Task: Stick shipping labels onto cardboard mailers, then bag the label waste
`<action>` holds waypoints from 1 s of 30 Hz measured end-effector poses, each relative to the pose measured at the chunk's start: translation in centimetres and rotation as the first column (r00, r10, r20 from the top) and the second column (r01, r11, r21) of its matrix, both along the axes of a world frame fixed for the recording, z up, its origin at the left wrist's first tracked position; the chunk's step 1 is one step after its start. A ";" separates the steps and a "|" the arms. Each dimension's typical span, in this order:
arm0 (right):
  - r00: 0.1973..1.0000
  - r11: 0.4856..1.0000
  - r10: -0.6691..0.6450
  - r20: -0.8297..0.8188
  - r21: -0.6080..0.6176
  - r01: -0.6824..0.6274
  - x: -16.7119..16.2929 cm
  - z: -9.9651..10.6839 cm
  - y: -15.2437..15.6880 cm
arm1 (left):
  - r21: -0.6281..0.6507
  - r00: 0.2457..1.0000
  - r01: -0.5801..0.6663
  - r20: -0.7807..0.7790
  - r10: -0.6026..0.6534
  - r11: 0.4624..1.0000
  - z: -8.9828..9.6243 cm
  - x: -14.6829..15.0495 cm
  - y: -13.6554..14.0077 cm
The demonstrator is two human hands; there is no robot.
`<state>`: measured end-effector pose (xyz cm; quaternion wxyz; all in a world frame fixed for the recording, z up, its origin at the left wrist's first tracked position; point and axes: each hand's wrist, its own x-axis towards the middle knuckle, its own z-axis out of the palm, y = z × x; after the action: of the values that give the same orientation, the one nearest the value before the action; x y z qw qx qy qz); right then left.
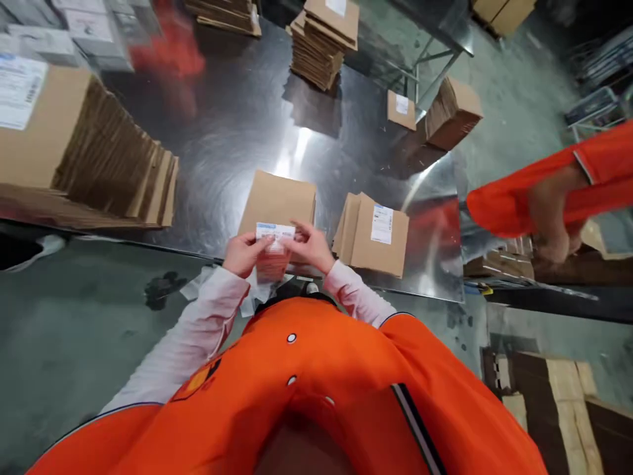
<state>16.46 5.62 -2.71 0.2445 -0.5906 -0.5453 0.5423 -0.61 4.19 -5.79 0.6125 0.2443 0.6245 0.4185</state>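
Observation:
Between my two hands is a white printed label (pixel 273 231) with a blue strip along its top, on a strip of labels that hangs down in front of me. My left hand (pixel 242 253) pinches its left side between thumb and finger. On the right side, my right hand (pixel 314 247) has its thumb and fingertips closed at the label's edge. Just beyond lies a flat brown cardboard piece (pixel 281 198), bare on top, near the metal table's (pixel 217 158) front edge. To the right, a small fanned stack of cardboard (pixel 363 244) carries a white label on its top piece.
A tall cardboard stack (pixel 93 145) stands at the left. More stacks (pixel 321 49) sit at the back, with another pile (pixel 452 112) near the right edge. A co-worker's orange-clad arm (pixel 554 191) reaches in at the right, its hand blurred. White boxes (pixel 89 30) are at back left.

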 end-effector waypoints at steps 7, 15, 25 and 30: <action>0.919 0.973 0.201 0.340 0.037 -0.226 -0.6 -0.4 4.4 | -0.109 0.998 -0.046 0.037 0.050 0.993 -1.6 1.5 0.1; 0.766 0.983 0.113 0.633 0.042 -0.180 -1.0 -4.2 14.8 | -0.282 0.919 0.231 0.379 -0.113 0.931 -4.0 -0.3 0.0; 0.694 0.993 0.063 0.718 0.026 -0.117 -1.4 -8.5 19.7 | -0.354 0.922 0.216 0.381 -0.070 0.910 -6.7 -0.7 -1.7; 0.583 0.946 0.036 0.812 0.160 -0.281 -1.8 -9.3 18.4 | -0.341 0.957 0.250 0.228 -0.179 0.906 -6.5 -1.8 -8.0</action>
<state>14.68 24.01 -12.02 0.0027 -0.6794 -0.7161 0.1600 -2.43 -3.84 -12.32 0.7467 0.1518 0.5991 0.2460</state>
